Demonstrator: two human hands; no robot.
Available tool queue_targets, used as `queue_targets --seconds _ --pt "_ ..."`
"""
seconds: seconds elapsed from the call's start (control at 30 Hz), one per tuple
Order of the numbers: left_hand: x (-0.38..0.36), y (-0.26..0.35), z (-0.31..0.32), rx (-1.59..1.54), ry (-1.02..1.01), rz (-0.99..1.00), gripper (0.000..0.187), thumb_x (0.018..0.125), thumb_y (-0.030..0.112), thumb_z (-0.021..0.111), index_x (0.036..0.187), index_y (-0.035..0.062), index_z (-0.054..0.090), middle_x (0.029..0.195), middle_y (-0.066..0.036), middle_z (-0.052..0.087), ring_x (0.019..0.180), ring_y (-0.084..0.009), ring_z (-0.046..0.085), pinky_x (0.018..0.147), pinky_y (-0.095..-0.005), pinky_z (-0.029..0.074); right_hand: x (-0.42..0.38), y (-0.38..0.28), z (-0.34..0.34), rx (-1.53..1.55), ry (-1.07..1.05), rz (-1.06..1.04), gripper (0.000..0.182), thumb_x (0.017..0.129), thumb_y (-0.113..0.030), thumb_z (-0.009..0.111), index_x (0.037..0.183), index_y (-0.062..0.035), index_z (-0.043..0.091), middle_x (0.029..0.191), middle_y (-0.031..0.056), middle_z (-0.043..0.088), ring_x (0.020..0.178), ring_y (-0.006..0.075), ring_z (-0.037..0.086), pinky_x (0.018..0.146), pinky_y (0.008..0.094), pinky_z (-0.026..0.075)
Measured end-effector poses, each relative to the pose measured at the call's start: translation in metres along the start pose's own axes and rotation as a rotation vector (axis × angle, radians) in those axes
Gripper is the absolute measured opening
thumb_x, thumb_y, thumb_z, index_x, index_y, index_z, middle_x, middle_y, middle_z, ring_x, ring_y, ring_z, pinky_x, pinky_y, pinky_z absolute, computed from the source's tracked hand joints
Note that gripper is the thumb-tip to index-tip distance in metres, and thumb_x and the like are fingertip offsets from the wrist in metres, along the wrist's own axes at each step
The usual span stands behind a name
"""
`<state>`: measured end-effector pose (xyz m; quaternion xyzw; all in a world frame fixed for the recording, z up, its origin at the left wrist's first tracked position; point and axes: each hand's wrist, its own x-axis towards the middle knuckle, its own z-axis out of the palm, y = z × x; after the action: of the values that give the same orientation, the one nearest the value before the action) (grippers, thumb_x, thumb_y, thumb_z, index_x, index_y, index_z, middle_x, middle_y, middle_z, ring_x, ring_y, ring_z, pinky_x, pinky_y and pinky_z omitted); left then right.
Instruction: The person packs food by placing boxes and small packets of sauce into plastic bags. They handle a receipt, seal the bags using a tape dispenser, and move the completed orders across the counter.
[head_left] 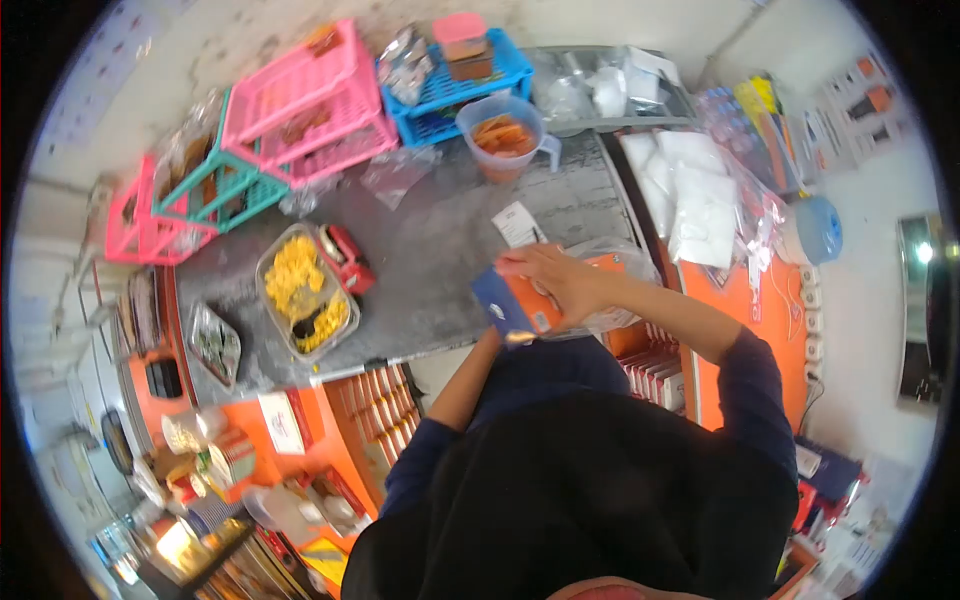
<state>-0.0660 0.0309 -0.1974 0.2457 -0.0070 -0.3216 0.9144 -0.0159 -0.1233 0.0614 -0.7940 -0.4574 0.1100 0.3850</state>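
Observation:
A small blue and orange cardboard box (515, 303) is held up at the near edge of the dark counter, in front of my body. Over its top and right side lies my right hand (556, 278), with bent fingers gripping the upper edge. My left hand (487, 346) comes up from below against the box's lower left side, and its fingers are mostly hidden behind the box. Just beyond the hands, a white printed card (518, 224) lies on the counter. A clear plastic bag (618, 264) with something orange in it is close by on the right.
On the counter's left are a divided container of yellow food (295, 278), a red device (345, 262) and a foil packet (215, 343). A measuring jug (503, 140), pink baskets (310, 105) and a blue rack (460, 85) line the back. White packets (700, 205) are on the right.

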Motion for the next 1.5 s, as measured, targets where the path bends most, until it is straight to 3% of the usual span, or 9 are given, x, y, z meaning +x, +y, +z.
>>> queue_targets --seconds 0.07,0.33,0.5,0.67,0.73,0.87,1.07,1.27,1.5 --pt "-0.004 0.036 0.033 1.264 -0.209 0.029 0.091 0.075 0.035 0.075 0.144 0.0061 0.024 0.146 -0.012 0.03 0.135 -0.0267 0.029 0.112 -0.0404 0.022 -0.048 0.025 0.01 -0.043 0.081 0.099 0.105 0.053 -0.032 0.082 0.142 -0.0138 0.028 0.14 0.0198 0.032 0.128 0.0376 0.034 0.103 0.0529 0.026" --pt "-0.001 0.064 0.145 1.543 0.016 0.043 0.101 0.06 0.006 0.075 0.143 -0.0037 0.018 0.143 -0.027 0.029 0.127 -0.0398 0.034 0.108 -0.039 0.029 -0.125 0.077 0.036 -0.672 -0.157 0.392 0.108 0.054 -0.032 0.083 0.144 -0.0214 0.025 0.146 0.0146 0.026 0.13 0.0324 0.032 0.097 0.0678 0.027" --pt "-0.001 0.088 0.174 1.876 -0.009 0.182 0.08 0.062 -0.006 0.056 0.137 -0.0071 0.028 0.142 -0.028 0.028 0.124 -0.0426 0.034 0.108 -0.0406 0.028 -0.168 0.122 -0.03 -0.566 -0.381 1.03 0.054 0.077 -0.04 0.068 0.126 -0.021 0.055 0.123 0.0075 0.059 0.113 0.0247 0.055 0.087 0.0648 0.034" --pt "0.011 0.091 0.247 1.801 0.163 0.037 0.077 0.061 -0.011 0.047 0.136 -0.0045 0.033 0.14 -0.026 0.033 0.122 -0.0428 0.036 0.102 -0.0411 0.034 -0.151 0.06 -0.151 -0.48 -0.494 0.693 0.036 0.084 -0.039 0.06 0.112 -0.0172 0.065 0.103 0.0045 0.067 0.099 0.0194 0.062 0.079 0.0405 0.046" --pt "0.016 0.084 0.247 1.966 0.144 0.128 0.079 0.061 -0.011 0.046 0.138 -0.0013 0.034 0.134 -0.023 0.039 0.113 -0.0395 0.044 0.093 -0.0397 0.041 -0.136 0.088 -0.198 0.325 -0.203 0.009 0.029 0.087 -0.031 0.057 0.11 -0.0151 0.065 0.102 0.0065 0.068 0.098 0.0223 0.062 0.075 0.0348 0.048" --pt "0.022 0.072 0.251 1.697 0.446 -0.065 0.083 0.062 -0.007 0.053 0.141 -0.0025 0.027 0.117 -0.024 0.044 0.106 -0.0398 0.044 0.09 -0.0405 0.042 -0.153 0.246 -0.282 -0.082 0.635 0.558 0.02 0.082 -0.013 0.057 0.093 0.0021 0.062 0.086 0.0148 0.065 0.079 0.027 0.064 0.071 0.0373 0.05" --pt "-0.001 0.058 0.198 1.751 0.519 -0.177 0.087 0.066 -0.002 0.063 0.144 -0.0003 0.025 0.104 -0.015 0.049 0.09 -0.0261 0.049 0.067 -0.0304 0.048 -0.204 0.51 -0.257 -0.869 0.968 1.249 0.038 0.076 -0.012 0.058 0.108 0.0086 0.054 0.093 0.0249 0.062 0.08 0.0409 0.061 0.078 0.0474 0.051" --pt "0.013 0.04 0.238 1.913 0.615 0.047 0.076 0.077 0.002 0.06 0.145 0.0022 0.026 0.096 -0.011 0.047 0.075 -0.0173 0.052 0.059 -0.0233 0.043 -0.213 0.579 -0.276 -0.152 0.79 1.412 0.048 0.074 -0.023 0.062 0.108 0.0096 0.054 0.097 0.0309 0.062 0.095 0.0465 0.06 0.087 0.0464 0.049" --pt "0.024 0.04 0.24 1.655 0.852 -0.094 0.084 0.072 -0.005 0.062 0.146 0.0021 0.022 0.101 -0.01 0.046 0.068 -0.0147 0.051 0.062 -0.0252 0.044 -0.227 0.527 -0.327 0.58 0.836 1.378 0.027 0.068 -0.007 0.077 0.068 0.0087 0.055 0.06 0.0151 0.058 0.043 0.0225 0.056 0.034 0.0347 0.042"
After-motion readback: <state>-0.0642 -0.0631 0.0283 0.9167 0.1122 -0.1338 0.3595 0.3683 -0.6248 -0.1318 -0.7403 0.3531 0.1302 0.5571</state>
